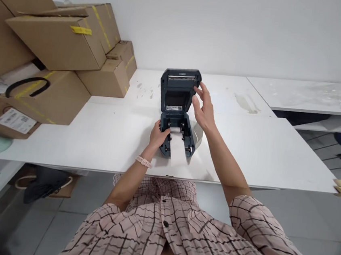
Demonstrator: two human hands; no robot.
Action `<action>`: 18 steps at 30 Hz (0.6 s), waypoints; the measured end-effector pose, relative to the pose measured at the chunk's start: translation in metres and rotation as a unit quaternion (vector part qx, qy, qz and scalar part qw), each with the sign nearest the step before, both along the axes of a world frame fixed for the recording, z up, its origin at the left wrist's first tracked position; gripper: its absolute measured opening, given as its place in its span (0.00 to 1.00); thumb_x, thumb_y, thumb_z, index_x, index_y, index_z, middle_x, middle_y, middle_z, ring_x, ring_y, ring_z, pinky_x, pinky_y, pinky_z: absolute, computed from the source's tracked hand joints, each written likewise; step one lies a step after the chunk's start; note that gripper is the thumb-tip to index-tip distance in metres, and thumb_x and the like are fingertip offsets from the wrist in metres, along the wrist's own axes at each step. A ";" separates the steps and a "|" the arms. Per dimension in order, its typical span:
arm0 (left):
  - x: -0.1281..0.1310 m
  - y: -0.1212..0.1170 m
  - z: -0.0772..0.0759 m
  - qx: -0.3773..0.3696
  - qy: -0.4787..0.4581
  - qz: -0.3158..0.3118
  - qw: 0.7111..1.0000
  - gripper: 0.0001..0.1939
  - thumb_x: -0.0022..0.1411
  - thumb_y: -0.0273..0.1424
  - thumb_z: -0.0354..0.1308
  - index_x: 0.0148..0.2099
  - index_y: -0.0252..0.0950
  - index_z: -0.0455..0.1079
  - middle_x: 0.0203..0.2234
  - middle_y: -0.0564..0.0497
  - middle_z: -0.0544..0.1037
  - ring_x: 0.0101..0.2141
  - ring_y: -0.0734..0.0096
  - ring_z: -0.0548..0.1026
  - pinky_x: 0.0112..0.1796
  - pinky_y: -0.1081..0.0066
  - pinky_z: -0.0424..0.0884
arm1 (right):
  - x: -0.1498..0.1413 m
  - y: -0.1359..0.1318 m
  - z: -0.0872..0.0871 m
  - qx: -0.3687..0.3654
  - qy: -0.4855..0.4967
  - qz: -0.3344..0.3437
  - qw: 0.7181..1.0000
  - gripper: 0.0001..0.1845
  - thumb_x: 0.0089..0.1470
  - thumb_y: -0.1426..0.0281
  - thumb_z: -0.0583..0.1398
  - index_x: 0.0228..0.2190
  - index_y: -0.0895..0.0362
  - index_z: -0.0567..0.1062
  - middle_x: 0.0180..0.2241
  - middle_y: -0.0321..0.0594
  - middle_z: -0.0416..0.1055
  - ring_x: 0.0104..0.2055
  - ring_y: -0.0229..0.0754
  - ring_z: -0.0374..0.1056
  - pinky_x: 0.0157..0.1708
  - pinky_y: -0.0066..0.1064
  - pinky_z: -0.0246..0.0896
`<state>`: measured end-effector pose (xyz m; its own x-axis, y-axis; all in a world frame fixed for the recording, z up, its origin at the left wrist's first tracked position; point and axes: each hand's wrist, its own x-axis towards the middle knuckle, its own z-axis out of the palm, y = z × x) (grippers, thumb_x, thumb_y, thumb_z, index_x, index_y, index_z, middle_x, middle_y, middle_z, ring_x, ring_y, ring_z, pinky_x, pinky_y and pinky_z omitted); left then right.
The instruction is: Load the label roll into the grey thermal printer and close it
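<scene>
Dark blue label printer [177, 116] stands mid-bench [102, 136] with its lid tilted up and white paper strip [177, 150] running out toward the person. Left hand [158, 136] rests against the printer's left side by the roll, fingers curled on it. Right hand [203, 106] touches the raised lid's right edge, fingers spread. Cardboard boxes [63, 43] sit stacked well left.
</scene>
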<state>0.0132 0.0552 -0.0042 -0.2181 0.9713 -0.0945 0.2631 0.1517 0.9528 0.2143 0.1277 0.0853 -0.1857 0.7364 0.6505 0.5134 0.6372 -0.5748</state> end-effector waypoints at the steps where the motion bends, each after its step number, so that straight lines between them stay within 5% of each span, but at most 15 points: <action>1: 0.000 0.000 0.001 -0.001 0.000 -0.002 1.000 0.36 0.61 0.39 0.64 0.69 0.42 0.60 0.63 0.39 0.72 0.59 0.49 0.73 0.55 0.53 0.71 | 0.001 0.009 -0.001 0.000 -0.008 -0.002 1.000 0.39 0.69 0.42 0.41 0.72 0.46 0.45 0.70 0.47 0.60 0.71 0.55 0.59 0.68 0.56 0.55; 5: 0.000 -0.002 0.006 0.000 0.006 -0.001 1.000 0.37 0.59 0.36 0.65 0.69 0.41 0.61 0.62 0.39 0.74 0.57 0.50 0.75 0.54 0.55 0.72 | 0.005 0.030 -0.006 0.005 -0.050 -0.014 0.999 0.39 0.68 0.43 0.44 0.69 0.51 0.56 0.70 0.48 0.61 0.70 0.56 0.59 0.68 0.53 0.56; 11: 0.002 -0.001 0.006 0.016 0.040 0.006 0.999 0.37 0.59 0.33 0.63 0.69 0.39 0.62 0.59 0.40 0.77 0.57 0.47 0.76 0.57 0.51 0.70 | -0.013 0.004 -0.009 0.033 -0.172 -0.003 0.985 0.22 0.70 0.62 0.50 0.58 0.54 0.74 0.66 0.47 0.68 0.65 0.57 0.64 0.61 0.53 0.60; 13: 0.001 -0.001 0.005 0.015 0.061 0.018 0.998 0.40 0.58 0.29 0.62 0.72 0.38 0.59 0.61 0.39 0.76 0.61 0.46 0.73 0.62 0.49 0.65 | -0.025 -0.005 -0.013 -0.006 -0.278 0.042 0.960 0.21 0.68 0.70 0.50 0.55 0.57 0.76 0.61 0.49 0.73 0.62 0.57 0.67 0.59 0.51 0.60; 18: 0.000 -0.003 0.006 0.030 0.064 0.024 0.997 0.44 0.58 0.23 0.58 0.75 0.41 0.52 0.61 0.42 0.77 0.60 0.47 0.74 0.64 0.46 0.62 | -0.048 -0.006 -0.031 -0.147 -0.496 0.126 0.847 0.18 0.60 0.77 0.57 0.48 0.61 0.81 0.43 0.57 0.83 0.51 0.60 0.76 0.58 0.52 0.58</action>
